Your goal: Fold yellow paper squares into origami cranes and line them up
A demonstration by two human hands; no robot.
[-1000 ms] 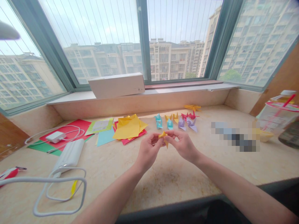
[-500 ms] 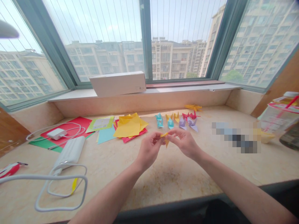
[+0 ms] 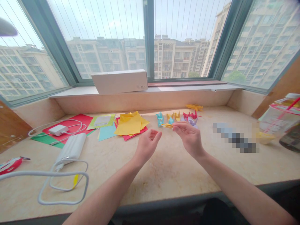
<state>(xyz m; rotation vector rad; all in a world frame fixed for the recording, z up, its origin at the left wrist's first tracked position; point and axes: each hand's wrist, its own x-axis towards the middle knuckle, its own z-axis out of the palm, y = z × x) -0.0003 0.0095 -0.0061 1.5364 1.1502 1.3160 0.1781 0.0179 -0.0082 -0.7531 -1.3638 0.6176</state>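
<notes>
A small folded piece of yellow paper (image 3: pixel 167 125) is pinched between the thumb and fingers of my right hand (image 3: pixel 188 136), its tip pointing left. My left hand (image 3: pixel 148 143) is apart from it, fingers curled loosely with a gap before the thumb and nothing visible between them. Just beyond my right hand stand several folded paper cranes: a blue crane (image 3: pixel 160 119), a red crane (image 3: pixel 194 115) and a yellow crane (image 3: pixel 177 116) among them. My right hand partly hides the purple crane (image 3: pixel 193 122). Another yellow folded paper (image 3: pixel 195 107) lies behind them near the sill.
Yellow paper sheets (image 3: pixel 131 124) lie left of the cranes, near a light blue sheet (image 3: pixel 107 133) and a red sheet (image 3: pixel 82 120). A white power bank (image 3: pixel 73 147) with cables rests at left. A plastic cup (image 3: pixel 278 117) stands at right; a white box (image 3: pixel 119 82) sits on the sill.
My left hand has let go of the folded yellow paper and come away from it. My right hand keeps the paper, which now points left rather than down.
</notes>
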